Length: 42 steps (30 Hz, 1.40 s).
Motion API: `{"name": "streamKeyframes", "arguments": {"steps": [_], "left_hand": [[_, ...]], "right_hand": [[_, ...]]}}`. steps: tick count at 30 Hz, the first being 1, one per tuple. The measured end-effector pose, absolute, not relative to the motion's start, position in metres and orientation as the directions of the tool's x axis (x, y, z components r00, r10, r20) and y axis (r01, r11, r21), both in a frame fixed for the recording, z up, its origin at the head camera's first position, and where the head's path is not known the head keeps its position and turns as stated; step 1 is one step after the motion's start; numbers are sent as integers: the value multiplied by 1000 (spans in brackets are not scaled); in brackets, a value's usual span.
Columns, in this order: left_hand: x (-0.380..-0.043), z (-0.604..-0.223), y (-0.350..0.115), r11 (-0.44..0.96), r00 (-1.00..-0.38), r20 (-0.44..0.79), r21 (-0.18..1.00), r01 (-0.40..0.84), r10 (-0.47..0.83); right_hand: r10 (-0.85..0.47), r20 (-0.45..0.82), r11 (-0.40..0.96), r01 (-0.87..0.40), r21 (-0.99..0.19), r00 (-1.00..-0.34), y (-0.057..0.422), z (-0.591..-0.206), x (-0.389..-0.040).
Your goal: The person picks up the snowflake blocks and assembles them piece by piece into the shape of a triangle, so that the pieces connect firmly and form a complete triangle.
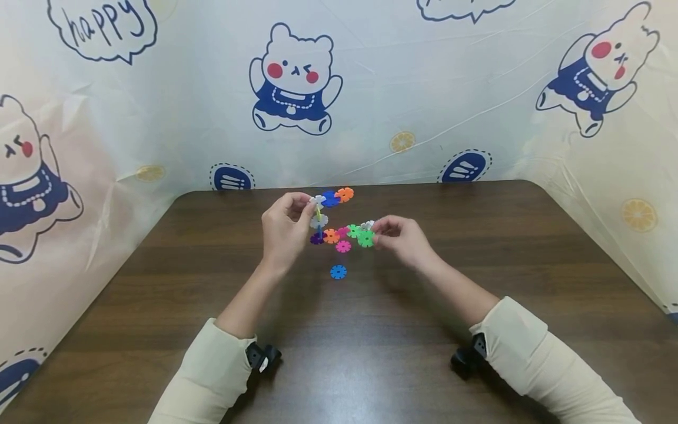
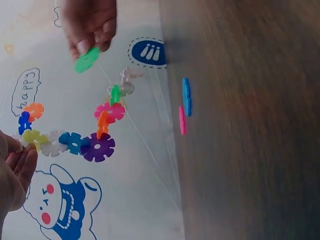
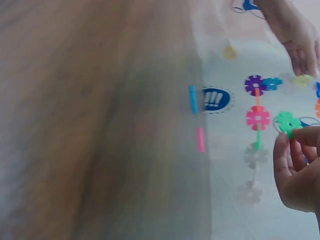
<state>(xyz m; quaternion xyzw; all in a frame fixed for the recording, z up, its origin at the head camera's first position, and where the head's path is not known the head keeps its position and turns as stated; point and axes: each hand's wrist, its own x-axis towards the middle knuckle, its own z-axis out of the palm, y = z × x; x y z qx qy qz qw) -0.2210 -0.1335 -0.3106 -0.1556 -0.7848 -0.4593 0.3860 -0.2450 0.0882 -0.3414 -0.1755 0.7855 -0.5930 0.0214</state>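
Observation:
My left hand [image 1: 286, 227] pinches a chain of interlocking notched plastic discs near its yellow disc [image 2: 34, 138], holding it up off the table. From the blue and orange discs at one end, the chain bends round through a purple disc [image 2: 97, 146], an orange one and a pink one [image 2: 110, 112] to a green one and pale clear ones. Between thumb and fingers, my right hand [image 1: 405, 238] grips a single green disc [image 3: 288, 123]. In the left wrist view this disc is apart from the chain, beyond its clear end.
On the brown wooden table [image 1: 339, 353] lie a loose pink disc [image 1: 343, 247] and, nearer me, a loose blue disc [image 1: 338, 272]. Behind the table's far edge hangs a pale sheet [image 1: 381, 94] printed with cartoon bears.

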Motion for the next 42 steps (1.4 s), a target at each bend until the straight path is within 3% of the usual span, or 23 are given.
{"name": "streamKeyframes", "arguments": {"steps": [8, 13, 22, 42], "left_hand": [[-218, -311, -127, 532, -631, 775, 554, 640, -48], [-217, -314, -123, 536, -626, 780, 533, 655, -10], [-217, -317, -120, 540, -610, 792, 510, 669, 8], [-216, -317, -121, 561, -586, 810, 468, 683, 38]], "right_hand": [[-148, 192, -169, -166, -971, -970, 92, -319, -250], [-136, 169, -290, -124, -949, -976, 92, -308, -251], [-163, 137, -349, -73, -934, -977, 88, -304, -251], [-175, 79, -279, -28, -960, -981, 86, -300, -250]]}}
